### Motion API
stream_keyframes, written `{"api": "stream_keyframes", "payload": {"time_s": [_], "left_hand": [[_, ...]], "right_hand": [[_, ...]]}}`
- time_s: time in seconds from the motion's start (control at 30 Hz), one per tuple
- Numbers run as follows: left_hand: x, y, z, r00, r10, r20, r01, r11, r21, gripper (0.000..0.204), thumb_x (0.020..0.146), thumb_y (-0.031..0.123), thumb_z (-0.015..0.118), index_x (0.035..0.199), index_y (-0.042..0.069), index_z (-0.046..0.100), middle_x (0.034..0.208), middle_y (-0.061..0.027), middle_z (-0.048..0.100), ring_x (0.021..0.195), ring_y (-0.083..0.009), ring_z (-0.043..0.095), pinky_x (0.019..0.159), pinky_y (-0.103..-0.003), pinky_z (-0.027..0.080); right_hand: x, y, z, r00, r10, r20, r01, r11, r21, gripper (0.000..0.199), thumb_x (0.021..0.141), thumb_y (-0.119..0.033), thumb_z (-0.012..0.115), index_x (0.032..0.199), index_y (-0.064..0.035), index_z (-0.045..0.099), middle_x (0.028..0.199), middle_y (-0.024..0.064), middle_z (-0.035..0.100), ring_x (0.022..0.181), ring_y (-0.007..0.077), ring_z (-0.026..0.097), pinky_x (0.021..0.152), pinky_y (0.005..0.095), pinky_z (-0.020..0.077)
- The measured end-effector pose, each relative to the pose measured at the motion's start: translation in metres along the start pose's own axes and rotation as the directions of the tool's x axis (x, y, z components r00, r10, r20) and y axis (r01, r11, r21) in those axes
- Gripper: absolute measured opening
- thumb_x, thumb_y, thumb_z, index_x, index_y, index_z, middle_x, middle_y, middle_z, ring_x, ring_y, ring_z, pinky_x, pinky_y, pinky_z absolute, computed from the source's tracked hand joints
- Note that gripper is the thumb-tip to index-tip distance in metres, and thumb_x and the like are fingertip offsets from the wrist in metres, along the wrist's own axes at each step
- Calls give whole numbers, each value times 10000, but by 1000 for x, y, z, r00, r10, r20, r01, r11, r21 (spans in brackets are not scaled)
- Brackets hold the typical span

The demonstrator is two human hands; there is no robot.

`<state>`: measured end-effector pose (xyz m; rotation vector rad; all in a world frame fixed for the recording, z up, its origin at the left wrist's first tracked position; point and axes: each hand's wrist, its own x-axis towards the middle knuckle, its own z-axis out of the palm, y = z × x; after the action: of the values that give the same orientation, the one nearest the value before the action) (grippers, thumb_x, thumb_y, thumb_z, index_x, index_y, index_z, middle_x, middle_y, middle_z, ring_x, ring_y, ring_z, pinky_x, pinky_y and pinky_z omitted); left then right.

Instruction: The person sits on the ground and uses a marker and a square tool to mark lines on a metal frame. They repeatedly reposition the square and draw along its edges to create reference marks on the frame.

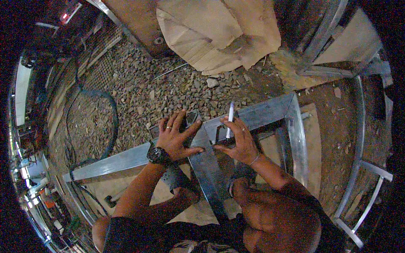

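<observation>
My right hand point(239, 143) has its thumb and fingers closed on a white marker pen point(230, 120), which stands nearly upright with its tip down on the grey rectangular steel tube frame point(270, 113), while my forefinger stretches left along the metal. My left hand point(175, 135) lies flat, fingers spread apart and gripping nothing, pressing a small dark metal try square point(192, 118) against the frame's far rail; a ring sits on one finger and a black wristwatch point(157, 155) on the wrist. Between my hands a grey steel cross tube point(209, 177) runs from the far rail back toward my knees, and the pen tip rests just right of where it meets the rail. I judge this to be the marking-out step: the square is held at the joint and the line is being set, not yet cutting or welding. The next move, as I see it, calls for keeping the left palm firm so the square cannot creep, and drawing the pen steadily along its edge without tilting. The frame lies on bare ground, with brown gravel point(168, 92) on the far side, a crumpled sheet of tan cardboard point(219, 33) beyond that, and a black cable point(112, 109) looping away to the left. More grey steel framing point(358, 126) stands on the right.
</observation>
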<state>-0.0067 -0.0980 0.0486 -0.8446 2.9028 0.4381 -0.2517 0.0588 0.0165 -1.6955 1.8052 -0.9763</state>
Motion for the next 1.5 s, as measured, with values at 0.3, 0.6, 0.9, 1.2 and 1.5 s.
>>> {"api": "stream_keyframes", "payload": {"time_s": [0.3,0.6,0.9,1.2,1.5], "left_hand": [[-2,2,-1,1000,-4,-5,4,1000,-3,951,744,825,733,1564,391,526,1709,-211,292,1543,-433,314,1223,-669,193],[-1,3,-7,1000,-10,17,10,1000,13,968,739,834,729,1561,359,540,1698,-225,304,1535,-431,330,1226,-655,198],[0,5,-8,1000,-6,8,6,1000,13,970,740,841,723,1564,364,537,1700,-242,308,1525,-435,350,1207,-658,222],[0,2,-1,999,21,-50,-22,1000,-10,972,738,850,716,1566,377,530,1673,-235,350,1528,-431,350,1189,-682,227],[1,4,-4,1000,-4,-4,4,1000,-3,992,731,866,709,1578,390,507,1686,-234,323,1541,-437,331,1207,-678,210]], "right_hand": [[0,-1,0,999,53,-10,-53,997,62,863,755,-342,956,1455,-65,534,1456,200,593,1400,422,515,1209,517,378],[-3,4,8,1000,2,-31,-3,1000,-24,856,762,-353,945,1454,-70,530,1477,207,585,1405,436,510,1202,540,387],[-3,2,8,999,32,-10,-32,998,-44,850,767,-341,938,1461,-90,516,1495,186,592,1408,440,512,1205,550,383],[-5,5,10,999,16,-36,-18,998,-56,828,744,-377,935,1430,-109,557,1443,202,610,1375,454,529,1178,575,417],[-4,2,5,1000,-6,-24,5,999,-44,852,743,-304,952,1446,-90,519,1474,206,595,1394,454,521,1213,553,373]]}}
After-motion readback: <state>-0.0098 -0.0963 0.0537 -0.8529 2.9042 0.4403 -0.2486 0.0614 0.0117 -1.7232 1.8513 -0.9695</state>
